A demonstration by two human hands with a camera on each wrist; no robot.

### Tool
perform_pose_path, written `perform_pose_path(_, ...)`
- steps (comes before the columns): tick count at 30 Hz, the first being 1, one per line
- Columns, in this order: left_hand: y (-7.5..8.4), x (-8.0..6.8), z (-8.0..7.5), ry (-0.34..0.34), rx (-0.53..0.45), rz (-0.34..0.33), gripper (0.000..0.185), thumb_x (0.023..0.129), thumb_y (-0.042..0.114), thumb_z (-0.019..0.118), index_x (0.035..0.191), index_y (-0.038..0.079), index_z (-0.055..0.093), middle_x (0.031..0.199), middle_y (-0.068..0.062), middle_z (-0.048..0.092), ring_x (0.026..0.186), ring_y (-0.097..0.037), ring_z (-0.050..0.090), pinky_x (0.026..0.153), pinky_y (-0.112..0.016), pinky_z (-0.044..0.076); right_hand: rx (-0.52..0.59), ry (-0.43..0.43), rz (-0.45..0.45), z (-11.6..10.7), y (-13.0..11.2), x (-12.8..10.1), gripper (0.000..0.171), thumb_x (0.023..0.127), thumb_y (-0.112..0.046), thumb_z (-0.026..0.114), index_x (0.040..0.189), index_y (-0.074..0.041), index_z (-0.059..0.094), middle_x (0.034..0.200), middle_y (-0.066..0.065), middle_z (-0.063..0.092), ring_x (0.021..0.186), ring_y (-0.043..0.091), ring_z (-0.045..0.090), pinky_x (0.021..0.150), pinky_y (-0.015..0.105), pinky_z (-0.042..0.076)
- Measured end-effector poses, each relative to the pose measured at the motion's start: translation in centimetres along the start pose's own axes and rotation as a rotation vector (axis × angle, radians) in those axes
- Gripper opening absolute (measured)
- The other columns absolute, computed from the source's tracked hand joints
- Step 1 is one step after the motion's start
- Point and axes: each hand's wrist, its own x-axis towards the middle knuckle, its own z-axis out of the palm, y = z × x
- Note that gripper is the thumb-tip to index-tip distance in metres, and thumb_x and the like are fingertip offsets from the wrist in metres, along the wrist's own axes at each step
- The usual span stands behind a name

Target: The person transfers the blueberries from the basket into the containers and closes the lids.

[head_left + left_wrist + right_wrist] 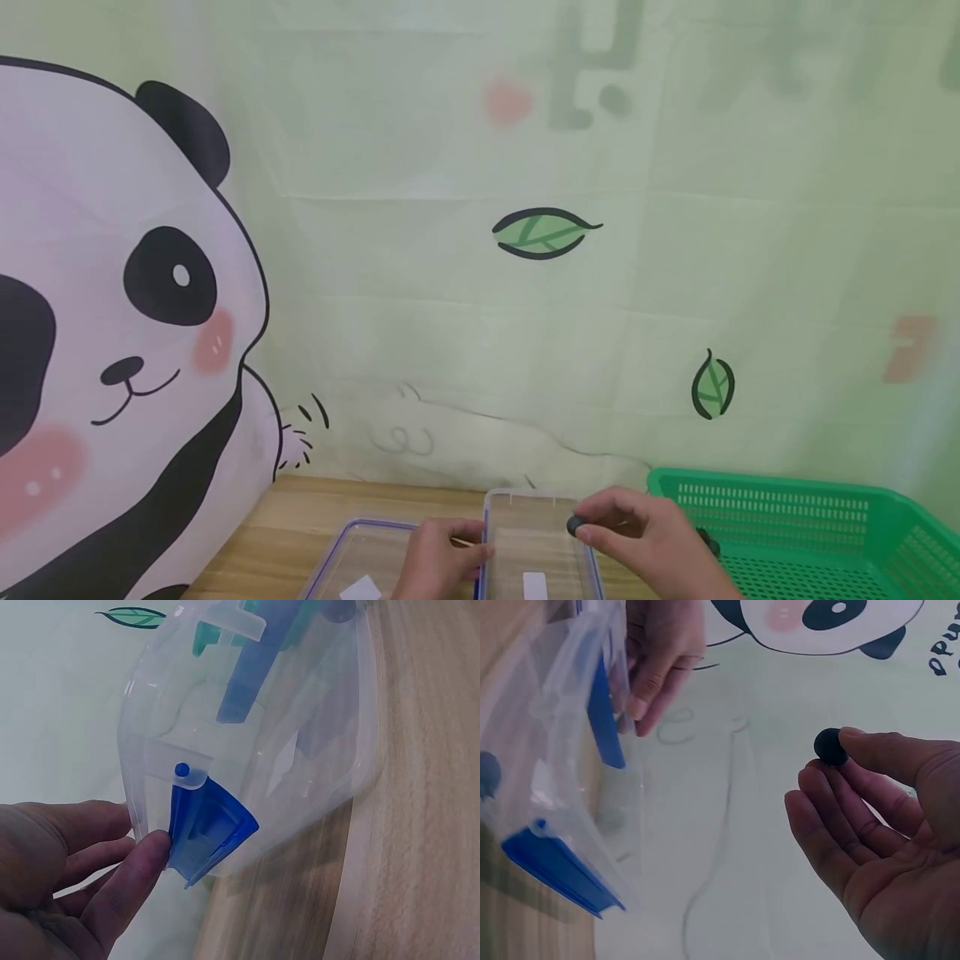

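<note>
The right hand [652, 533] hovers over the clear box [536, 542] near the back edge of the wooden surface [300, 521], palm turned inward, its grip narrow: thumb and fingertips [855, 742] pinch a small dark ball [830, 746], the other fingers loosely curved beneath. The left hand [438, 558] rests at the box's left rim, fingers mostly straight; in the left wrist view a fingertip [154, 847] touches the blue latch [210, 829] on the box wall, its grip holding nothing. A clear lid [360, 558] lies just left of the box, and a green basket [810, 525] sits at the right edge. The bottom of the head view cuts off both wrists, the box front and the lid. What lies inside the box is blurred
</note>
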Motion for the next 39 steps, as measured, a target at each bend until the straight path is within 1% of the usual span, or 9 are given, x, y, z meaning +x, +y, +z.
perform_pose_path(8,-0.3,-0.1,0.2,0.001,-0.004,0.027,0.025,0.086,-0.005,0.084,0.109,-0.010,0.077,0.095,-0.009,0.076,0.079,-0.020,0.073,0.064,-0.031,0.066,0.061,-0.067,0.016,2.9,2.1,0.6,0.023,0.099,-0.018,0.078,0.113,0.000,0.075,0.102,0.006,0.076,0.092,0.022,0.072,0.079,0.029,0.065)
perform_pose_path(13,-0.3,-0.1,0.2,-0.004,0.008,0.008,0.025,0.087,-0.003,0.084,0.110,-0.009,0.077,0.095,-0.008,0.076,0.079,-0.019,0.073,0.065,-0.031,0.066,0.072,-0.121,0.063,4.4,3.0,0.8,0.019,0.099,-0.014,0.077,0.112,-0.001,0.074,0.102,0.004,0.075,0.094,0.024,0.071,0.082,0.036,0.065)
perform_pose_path(19,-0.2,0.0,0.1,-0.021,0.025,-0.037,0.026,0.088,-0.001,0.084,0.112,-0.007,0.077,0.096,-0.006,0.075,0.079,-0.019,0.073,0.067,-0.032,0.067,0.120,-0.222,0.154,5.8,4.6,1.3,0.016,0.100,-0.010,0.074,0.113,0.000,0.074,0.101,0.003,0.073,0.094,0.023,0.069,0.087,0.044,0.062)
perform_pose_path(24,-0.1,0.1,0.0,-0.020,0.036,-0.044,0.025,0.088,-0.001,0.084,0.112,-0.006,0.078,0.096,-0.006,0.075,0.080,-0.018,0.072,0.068,-0.032,0.066,0.130,-0.361,0.095,6.8,7.7,2.1,0.019,0.098,-0.016,0.077,0.113,-0.004,0.075,0.100,0.000,0.074,0.093,0.018,0.070,0.085,0.038,0.061)
perform_pose_path(27,0.0,0.1,0.0,-0.019,0.038,-0.036,0.025,0.088,-0.002,0.084,0.112,-0.006,0.078,0.095,-0.006,0.076,0.080,-0.018,0.072,0.067,-0.032,0.066,0.137,-0.402,0.102,7.1,8.1,2.2,0.017,0.098,-0.017,0.076,0.112,-0.007,0.075,0.098,0.000,0.074,0.092,0.017,0.069,0.083,0.034,0.059)
perform_pose_path(31,0.1,0.1,-0.1,-0.022,0.037,-0.024,0.025,0.087,-0.002,0.084,0.111,-0.007,0.077,0.095,-0.006,0.076,0.079,-0.018,0.072,0.067,-0.031,0.066,0.153,-0.364,0.171,7.3,6.7,1.6,0.013,0.098,-0.012,0.074,0.109,-0.004,0.075,0.096,0.003,0.073,0.090,0.021,0.068,0.082,0.034,0.058)
perform_pose_path(34,0.3,0.1,-0.1,-0.020,0.046,-0.029,0.025,0.087,-0.002,0.084,0.111,-0.006,0.078,0.095,-0.005,0.075,0.079,-0.018,0.072,0.066,-0.030,0.066,0.130,-0.343,0.202,7.4,6.1,1.4,0.012,0.098,-0.009,0.073,0.109,-0.004,0.075,0.095,0.002,0.073,0.090,0.021,0.068,0.082,0.034,0.058)
perform_pose_path(37,0.2,0.1,-0.1,-0.018,0.055,-0.025,0.025,0.088,-0.001,0.084,0.112,-0.006,0.078,0.095,-0.006,0.075,0.079,-0.018,0.072,0.066,-0.030,0.066,0.116,-0.345,0.200,7.4,6.8,1.6,0.012,0.098,-0.010,0.074,0.109,-0.005,0.075,0.096,0.003,0.073,0.091,0.021,0.068,0.083,0.037,0.058)
perform_pose_path(39,0.1,0.1,-0.1,-0.018,0.059,-0.024,0.025,0.088,-0.001,0.084,0.112,-0.006,0.078,0.095,-0.006,0.075,0.079,-0.018,0.072,0.066,-0.031,0.066,0.105,-0.374,0.177,7.4,8.3,2.1,0.014,0.099,-0.017,0.076,0.110,-0.009,0.076,0.097,0.000,0.074,0.092,0.018,0.069,0.083,0.035,0.059)
